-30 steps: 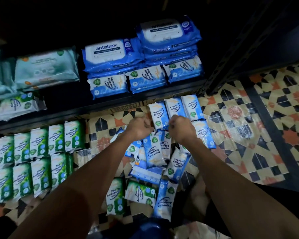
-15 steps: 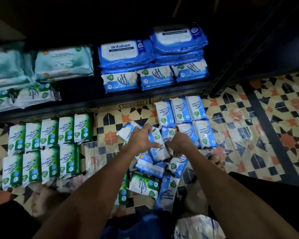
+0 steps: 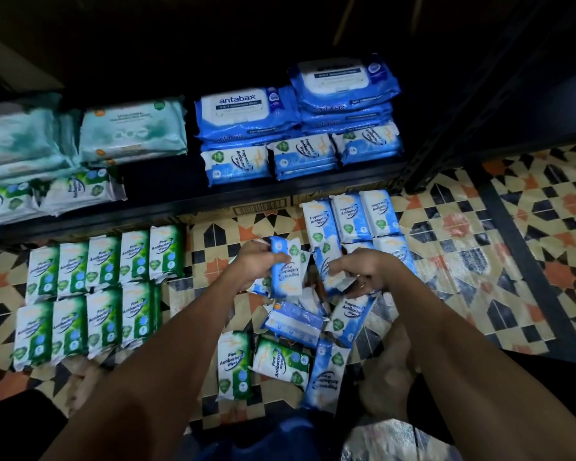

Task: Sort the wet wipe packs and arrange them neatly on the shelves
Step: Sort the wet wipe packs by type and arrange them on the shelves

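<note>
Gripping 1 small blue plastic wipe pack [image 3: 286,272] in the left hand [image 3: 250,266], fingers curled round it, and pinching another blue pack [image 3: 330,272] in the right hand [image 3: 368,272], just above the loose floor pile [image 3: 295,322], probably lifting both for joining the tidy blue row [image 3: 351,216] beyond that pile.

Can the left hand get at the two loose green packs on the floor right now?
Probably not yet: the left hand already grips a blue pack. The green packs lie uncovered just beneath the left forearm, so once freed, the way looks open.
</note>
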